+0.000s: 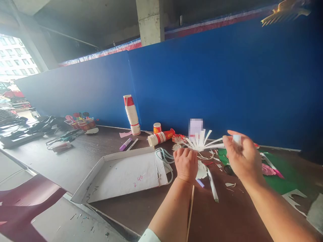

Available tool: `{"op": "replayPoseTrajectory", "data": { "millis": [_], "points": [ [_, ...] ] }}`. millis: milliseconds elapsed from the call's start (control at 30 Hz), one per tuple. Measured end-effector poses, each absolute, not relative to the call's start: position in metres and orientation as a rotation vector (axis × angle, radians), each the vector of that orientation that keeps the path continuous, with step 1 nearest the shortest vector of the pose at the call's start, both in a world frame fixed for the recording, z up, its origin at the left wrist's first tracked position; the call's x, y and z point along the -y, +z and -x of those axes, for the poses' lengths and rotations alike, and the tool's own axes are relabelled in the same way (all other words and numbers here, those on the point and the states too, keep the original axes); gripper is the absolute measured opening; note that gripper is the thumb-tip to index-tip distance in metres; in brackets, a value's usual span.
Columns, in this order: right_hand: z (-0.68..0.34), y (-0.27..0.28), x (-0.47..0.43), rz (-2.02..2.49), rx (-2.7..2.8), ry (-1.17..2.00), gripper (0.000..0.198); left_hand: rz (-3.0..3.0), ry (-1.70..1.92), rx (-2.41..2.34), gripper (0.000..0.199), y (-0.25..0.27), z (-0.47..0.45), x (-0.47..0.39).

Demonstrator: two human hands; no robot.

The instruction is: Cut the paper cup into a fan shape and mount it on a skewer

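Observation:
Fingers curled, my left hand [186, 164] is closed at the base of a white paper piece cut into strips [199, 144], which fan out above and to the right. Its grip is mostly hidden behind the knuckles. My right hand [244, 158] is raised to the right of the fan, thumb and fingers closed around a small white object [237, 139] whose kind I cannot make out. One long strip reaches close to the right fingertips; whether they touch is unclear. Below, a white pen-like stick [212, 186] and a cut paper scrap [202, 169] lie on the table.
A shallow cardboard tray [123, 173] lies left, with a tall stack of paper cups [131, 116] behind it. Red-and-white cups [161, 137] lie tipped over near the blue partition [214, 84]. Green sheet [282, 178] and paper scraps are at right; a glue stick [125, 144] lies behind the tray.

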State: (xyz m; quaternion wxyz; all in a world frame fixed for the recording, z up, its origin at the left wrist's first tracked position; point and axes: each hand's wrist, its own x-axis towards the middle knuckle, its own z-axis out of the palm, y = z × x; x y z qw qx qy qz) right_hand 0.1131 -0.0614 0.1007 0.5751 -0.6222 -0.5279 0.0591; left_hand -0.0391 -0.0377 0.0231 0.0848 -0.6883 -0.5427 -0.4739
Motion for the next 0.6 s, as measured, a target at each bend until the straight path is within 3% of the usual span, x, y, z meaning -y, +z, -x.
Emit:
{"op": "replayPoseTrajectory", "data": {
  "millis": [167, 400, 600],
  "points": [
    [-0.101, 0.079, 0.079, 1.357, 1.512, 0.14, 0.056, 2.003, -1.575, 1.638, 0.016, 0.022, 0.039, 0.033],
    [-0.12, 0.049, 0.063, 1.376, 1.494, 0.102, 0.057, 1.937, -1.959, 1.559, 0.011, 0.019, 0.036, 0.023],
    [-0.12, 0.046, 0.066, 1.421, 1.542, 0.033, 0.054, 1.934, -2.375, 1.828, 0.006, 0.027, 0.038, 0.024]
  ]
}}
